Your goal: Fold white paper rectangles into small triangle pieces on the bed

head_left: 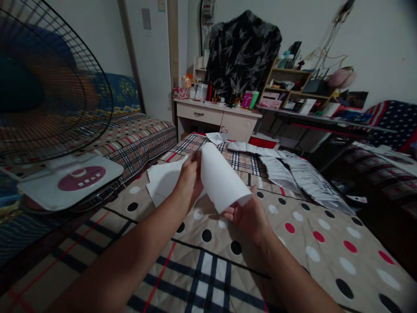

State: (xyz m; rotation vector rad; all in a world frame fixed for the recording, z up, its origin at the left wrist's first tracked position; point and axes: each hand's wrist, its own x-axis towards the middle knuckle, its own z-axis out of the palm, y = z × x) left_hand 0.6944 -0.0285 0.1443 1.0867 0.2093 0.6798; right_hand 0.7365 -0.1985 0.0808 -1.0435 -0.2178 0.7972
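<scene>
Both hands hold one curled white sheet of paper above the bed. My left hand grips its upper left edge with closed fingers. My right hand pinches the lower right corner from underneath. A small pile of loose white sheets lies on the patterned quilt just left of my left hand. Behind the held sheet, rows of folded white paper pieces stretch across the quilt to the right.
A standing fan with its white control base fills the left side, close to my left arm. A second bed with a plaid cover lies behind it. A cluttered desk and shelves line the far wall.
</scene>
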